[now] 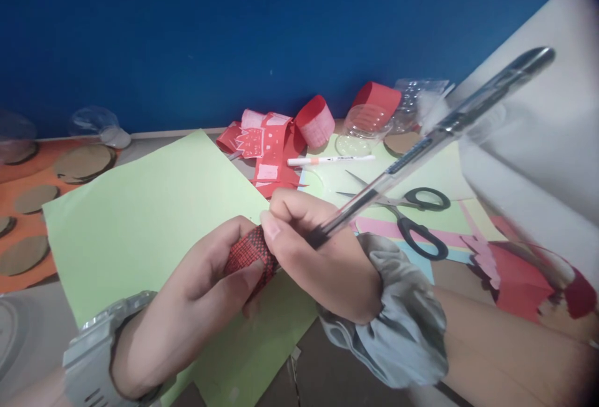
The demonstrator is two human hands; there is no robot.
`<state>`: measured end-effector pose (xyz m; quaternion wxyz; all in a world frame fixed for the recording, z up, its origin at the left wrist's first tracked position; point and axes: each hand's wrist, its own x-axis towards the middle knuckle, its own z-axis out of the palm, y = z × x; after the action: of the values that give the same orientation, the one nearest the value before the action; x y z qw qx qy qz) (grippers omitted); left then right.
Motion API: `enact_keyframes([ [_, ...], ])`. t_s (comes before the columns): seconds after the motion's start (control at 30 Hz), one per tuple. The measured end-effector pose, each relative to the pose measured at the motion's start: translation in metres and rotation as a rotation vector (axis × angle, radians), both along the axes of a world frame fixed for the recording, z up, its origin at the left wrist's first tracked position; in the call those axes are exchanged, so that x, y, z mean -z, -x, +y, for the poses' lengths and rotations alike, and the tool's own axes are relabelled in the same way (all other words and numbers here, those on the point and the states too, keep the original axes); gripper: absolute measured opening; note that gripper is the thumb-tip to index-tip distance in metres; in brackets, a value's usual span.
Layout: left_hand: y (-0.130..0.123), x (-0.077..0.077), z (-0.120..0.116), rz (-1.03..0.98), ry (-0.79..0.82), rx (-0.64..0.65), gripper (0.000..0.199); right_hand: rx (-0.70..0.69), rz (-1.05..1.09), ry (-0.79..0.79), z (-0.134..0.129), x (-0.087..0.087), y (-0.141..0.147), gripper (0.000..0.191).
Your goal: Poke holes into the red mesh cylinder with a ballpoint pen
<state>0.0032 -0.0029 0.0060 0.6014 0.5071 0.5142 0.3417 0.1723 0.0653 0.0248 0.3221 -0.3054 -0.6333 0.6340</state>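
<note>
Between my hands is a small red paper piece (248,256) covered with a black grid pattern. My left hand (196,301), with a grey watch at the wrist, pinches it between thumb and fingers. My right hand (322,257) has thumb and forefinger closed at the paper's right edge. A clear pen (388,176) with a dark end is held in my right hand and points up to the right; its lower end is hidden in the fingers. A grey scrunchie circles my right wrist. Both hands are over a light green sheet (140,207).
Black-handled scissors (397,204) lie open to the right. Behind the hands are a white marker (330,160), a red paper figure (271,145), red paper rings (316,121) and clear plastic lids (365,126). Cardboard discs (84,162) rest on orange paper at left. Red scraps (519,279) lie right.
</note>
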Motion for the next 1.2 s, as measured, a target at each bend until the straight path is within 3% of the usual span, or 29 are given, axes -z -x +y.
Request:
enact_keyframes([
  [0.43, -0.001, -0.002, 0.001, 0.005, 0.000, 0.006, 0.020, -0.002, -0.104, 0.062, 0.002, -0.014, 0.000, 0.036],
  [0.63, -0.002, -0.004, 0.003, 0.042, 0.004, 0.007, 0.020, 0.052, -0.071, -0.008, -0.001, -0.005, 0.001, 0.035],
  [0.83, -0.002, -0.005, 0.001, 0.007, 0.004, -0.011, 0.018, 0.062, -0.043, 0.020, -0.001, -0.004, 0.002, 0.035],
  [1.2, -0.002, -0.001, 0.000, -0.004, 0.043, -0.007, 0.020, 0.023, -0.015, -0.018, 0.001, 0.001, 0.000, 0.034],
])
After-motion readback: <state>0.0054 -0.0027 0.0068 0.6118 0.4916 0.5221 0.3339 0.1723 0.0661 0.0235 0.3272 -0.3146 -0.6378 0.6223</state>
